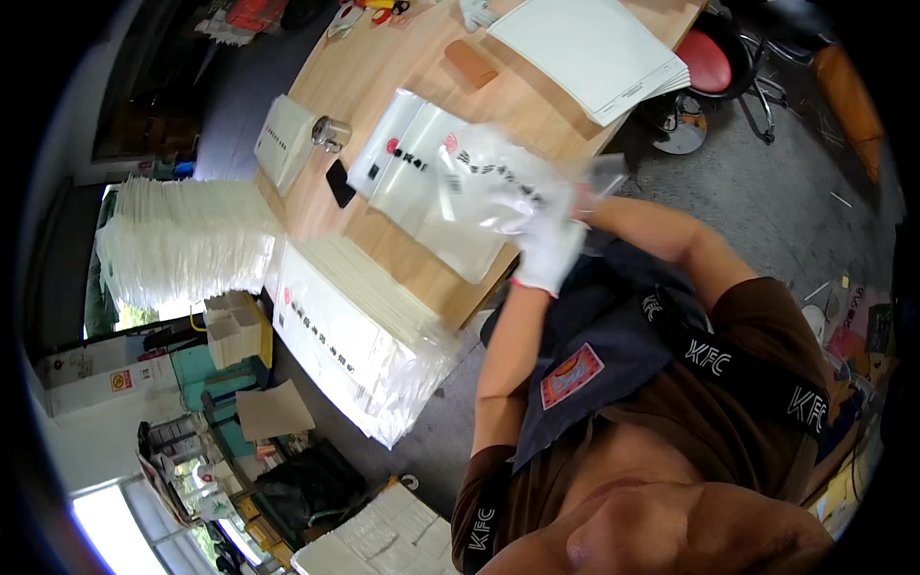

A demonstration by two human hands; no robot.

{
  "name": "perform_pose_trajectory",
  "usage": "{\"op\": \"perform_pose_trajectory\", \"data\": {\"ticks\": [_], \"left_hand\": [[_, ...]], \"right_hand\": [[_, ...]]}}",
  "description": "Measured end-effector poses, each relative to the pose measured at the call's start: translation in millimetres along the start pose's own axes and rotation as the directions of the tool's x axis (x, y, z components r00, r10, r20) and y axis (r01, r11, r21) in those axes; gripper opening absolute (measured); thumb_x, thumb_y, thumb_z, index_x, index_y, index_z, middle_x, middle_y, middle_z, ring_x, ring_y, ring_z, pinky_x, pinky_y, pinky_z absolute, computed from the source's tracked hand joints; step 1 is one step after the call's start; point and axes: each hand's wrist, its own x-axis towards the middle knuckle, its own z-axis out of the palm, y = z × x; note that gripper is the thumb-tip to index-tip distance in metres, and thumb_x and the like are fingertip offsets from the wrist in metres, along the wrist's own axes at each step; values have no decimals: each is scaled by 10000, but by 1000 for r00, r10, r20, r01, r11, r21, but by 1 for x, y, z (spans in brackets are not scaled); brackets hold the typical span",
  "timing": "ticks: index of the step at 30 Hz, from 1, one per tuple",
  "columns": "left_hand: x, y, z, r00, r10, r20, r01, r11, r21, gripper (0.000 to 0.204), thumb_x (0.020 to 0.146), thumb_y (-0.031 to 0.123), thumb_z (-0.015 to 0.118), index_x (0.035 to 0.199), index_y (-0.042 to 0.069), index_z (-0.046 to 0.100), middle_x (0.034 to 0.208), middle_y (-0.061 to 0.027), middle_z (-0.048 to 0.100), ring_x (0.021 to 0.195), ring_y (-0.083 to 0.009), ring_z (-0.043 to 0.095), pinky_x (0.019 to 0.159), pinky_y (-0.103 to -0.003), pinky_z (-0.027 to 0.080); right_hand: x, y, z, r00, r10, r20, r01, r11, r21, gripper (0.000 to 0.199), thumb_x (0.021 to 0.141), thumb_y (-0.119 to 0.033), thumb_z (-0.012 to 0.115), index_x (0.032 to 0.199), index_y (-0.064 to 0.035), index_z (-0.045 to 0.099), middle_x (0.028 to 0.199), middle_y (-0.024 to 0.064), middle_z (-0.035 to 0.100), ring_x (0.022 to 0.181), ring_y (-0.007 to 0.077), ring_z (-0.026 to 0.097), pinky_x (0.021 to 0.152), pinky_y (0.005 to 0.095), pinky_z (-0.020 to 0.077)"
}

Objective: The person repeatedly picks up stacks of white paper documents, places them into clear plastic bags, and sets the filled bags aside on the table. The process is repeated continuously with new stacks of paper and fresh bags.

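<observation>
My left hand wears a white glove and grips a clear plastic bag with dark print and a red mark, held just above the wooden table. My right hand is at the bag's right edge, partly hidden behind the blurred plastic, and holds it too. Under the bag lies a flat stack of similar clear bags. A dark cloth with a coloured patch lies over my lap below both hands.
A thick stack of white bags overhangs the table's near edge. Also on the table are a pile of white sheets, a white box, a glass jar, a black phone and a brown block. A red stool stands far right, a tall white pile left.
</observation>
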Motion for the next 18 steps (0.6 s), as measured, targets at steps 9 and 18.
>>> {"op": "perform_pose_trajectory", "data": {"ticks": [9,18], "left_hand": [[8,-140,0,924,-381,-44,355,893,-276,227,909,19,512,1125,22,581,1012,-102,669,670,-94,571,589,-222,468],[68,-95,54,876,-382,294,457,466,-758,291,949,261,536,1143,51,591,846,-22,649,714,-111,579,634,-242,487]], "right_hand": [[-45,125,-113,899,-160,-406,-190,694,-694,319,826,-302,604,1097,-133,595,932,85,647,869,268,629,769,371,511],[-36,86,-148,1000,-3,-21,-13,716,-698,279,882,-328,535,1037,-106,602,839,99,631,736,284,630,681,381,505]]}}
